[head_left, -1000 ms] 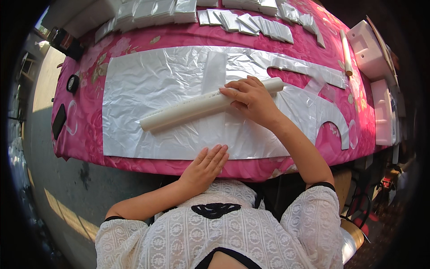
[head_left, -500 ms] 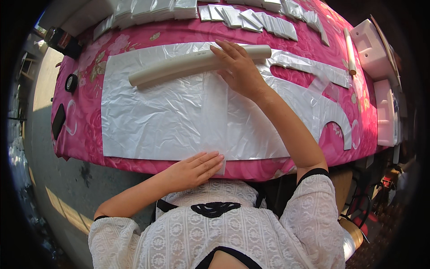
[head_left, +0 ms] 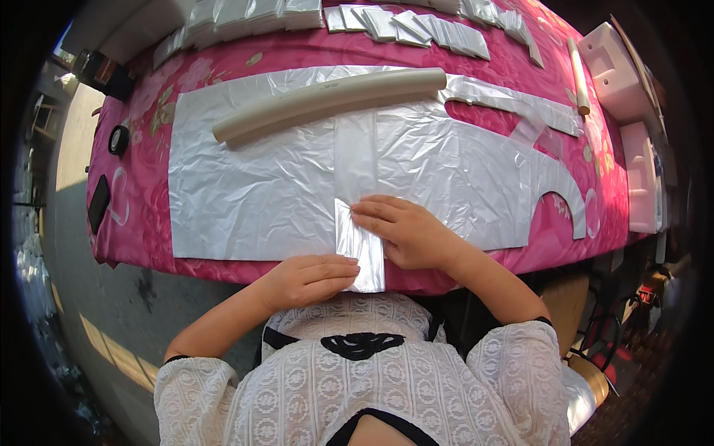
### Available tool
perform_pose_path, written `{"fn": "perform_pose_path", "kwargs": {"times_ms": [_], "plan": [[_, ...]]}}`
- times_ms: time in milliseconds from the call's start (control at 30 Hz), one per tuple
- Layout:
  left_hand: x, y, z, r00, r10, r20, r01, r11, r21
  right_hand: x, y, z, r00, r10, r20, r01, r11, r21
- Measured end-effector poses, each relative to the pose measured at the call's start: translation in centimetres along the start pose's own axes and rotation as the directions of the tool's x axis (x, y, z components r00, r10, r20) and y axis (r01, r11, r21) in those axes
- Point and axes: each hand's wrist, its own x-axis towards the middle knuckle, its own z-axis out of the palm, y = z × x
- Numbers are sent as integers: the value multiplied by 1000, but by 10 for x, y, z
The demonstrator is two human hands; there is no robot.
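A white plastic apron (head_left: 253, 193) lies spread on the table, wrinkled and shiny, with curved cutouts at its right end. A paler, see-through band (head_left: 355, 156) crosses its middle. Toward the near edge, a bright folded plastic strip (head_left: 364, 267) lies between my hands, overhanging the apron's edge. My left hand (head_left: 316, 279) lies flat, fingers stretched, its fingertips at the strip's left side. From the right, my right hand (head_left: 405, 229) rests fingers extended on the strip's upper part; its thumb is hidden. Beyond both hands a white plastic pipe (head_left: 327, 100) lies across the apron's far side.
Several stacks of folded plastic packets (head_left: 405, 26) line the far side of the pink flowered tablecloth (head_left: 297, 56). On the left are a dark jar (head_left: 104, 73), a tape roll (head_left: 118, 140) and a phone (head_left: 98, 204). White foam boxes (head_left: 613, 70) and a thin roller (head_left: 579, 78) stand right.
My right hand has left the pipe and come down to the near edge beside my left hand. The near end of the band now shows as a bright folded strip. The pipe stays put.
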Motion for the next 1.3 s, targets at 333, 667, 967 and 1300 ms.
{"fn": "perform_pose_path", "kwargs": {"times_ms": [333,667,967,1300], "plan": [[28,-18,-3,941,-336,-40,327,871,366,-4,5,17,969,12,-245,-64,977,-205],[58,-21,-16,568,-792,-226,725,611,-319,34,18,-18,719,692,65,-660,651,374],[55,-23,23,798,-590,-122,581,701,413,51,32,-30,576,764,291,-783,414,464],[63,-34,6,843,-502,-194,533,730,427,27,32,-6,976,2,-219,-90,915,-392]]}}
